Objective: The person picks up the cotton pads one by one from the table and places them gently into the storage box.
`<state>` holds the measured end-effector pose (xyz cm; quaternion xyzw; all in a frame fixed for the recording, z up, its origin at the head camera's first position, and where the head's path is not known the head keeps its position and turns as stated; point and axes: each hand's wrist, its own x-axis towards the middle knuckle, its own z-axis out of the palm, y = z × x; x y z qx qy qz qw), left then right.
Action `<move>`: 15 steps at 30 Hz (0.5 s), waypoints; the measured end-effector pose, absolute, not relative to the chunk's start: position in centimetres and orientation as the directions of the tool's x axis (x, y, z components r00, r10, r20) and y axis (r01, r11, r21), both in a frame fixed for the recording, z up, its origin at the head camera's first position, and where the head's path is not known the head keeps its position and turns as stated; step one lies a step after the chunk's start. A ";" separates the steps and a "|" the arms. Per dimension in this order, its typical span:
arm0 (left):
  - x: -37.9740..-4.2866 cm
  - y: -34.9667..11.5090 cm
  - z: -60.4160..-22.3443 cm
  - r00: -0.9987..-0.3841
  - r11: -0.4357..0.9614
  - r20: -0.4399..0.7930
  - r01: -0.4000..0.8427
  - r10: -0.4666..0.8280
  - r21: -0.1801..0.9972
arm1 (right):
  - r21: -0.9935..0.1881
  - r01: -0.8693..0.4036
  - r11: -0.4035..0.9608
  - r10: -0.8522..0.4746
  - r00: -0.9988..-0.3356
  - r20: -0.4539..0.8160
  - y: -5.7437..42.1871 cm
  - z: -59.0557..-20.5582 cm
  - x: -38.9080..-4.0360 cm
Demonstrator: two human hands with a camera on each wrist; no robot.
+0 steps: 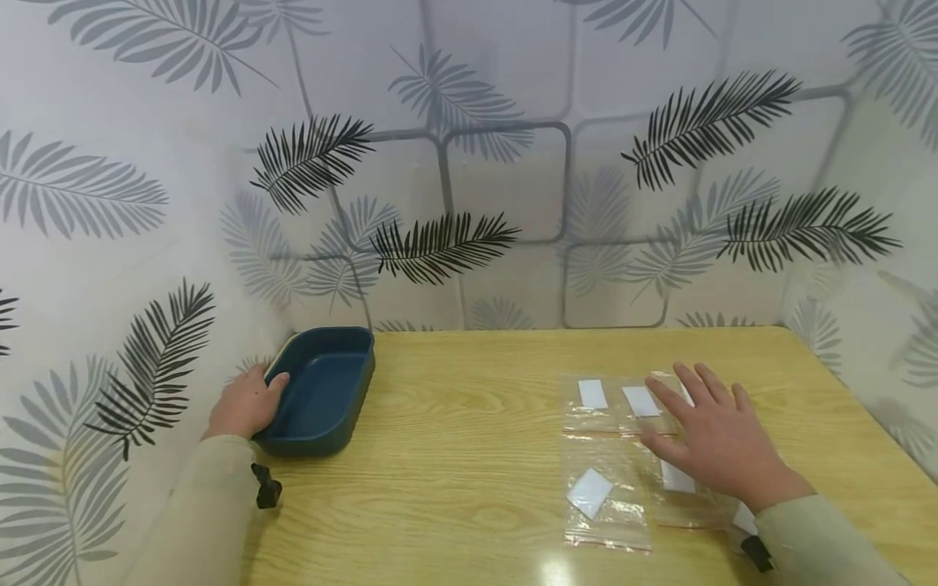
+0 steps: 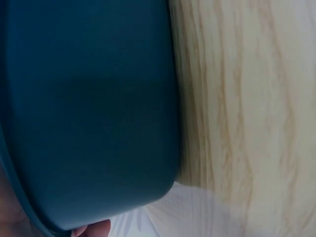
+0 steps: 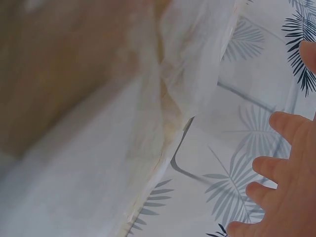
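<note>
My left hand (image 1: 240,404) grips the left rim of a dark blue rectangular plastic container (image 1: 311,445), thumb over the edge. Close up in the left wrist view, the container's side wall (image 2: 98,113) fills much of the picture, with fingertips (image 2: 98,228) under its rim. On the right, my right hand (image 1: 721,448) is spread above several clear zip bags (image 1: 608,525), each with a white piece inside. It partly covers some of them. The right wrist view has the spread fingers (image 3: 269,168) at its right edge, holding nothing, beside a blurred near bag (image 3: 79,173).
The container and bags lie on a light wood-grain table (image 1: 462,456). White wall covering (image 1: 506,187) with grey and black leaf prints rises behind the table and along both sides. A bright reflection shows near the table's front.
</note>
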<state>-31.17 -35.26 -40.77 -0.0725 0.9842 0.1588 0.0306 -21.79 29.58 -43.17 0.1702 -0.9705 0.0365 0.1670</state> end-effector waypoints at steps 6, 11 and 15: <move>-31.4 -35.7 -40.9 -0.987 0.944 -0.096 -0.152 -0.129 0.292 | -0.011 -0.338 0.941 -0.317 -0.893 0.319 29.6 -43.3 -21.7; -31.4 -35.9 -40.9 -0.994 0.963 -0.062 -0.106 -0.093 0.250 | -0.015 -0.337 0.942 -0.316 -0.898 0.308 29.7 -43.3 -21.8; -31.5 -35.8 -40.9 -0.997 0.963 -0.038 -0.078 -0.071 0.258 | -0.013 -0.332 0.943 -0.313 -0.903 0.295 29.8 -43.2 -21.8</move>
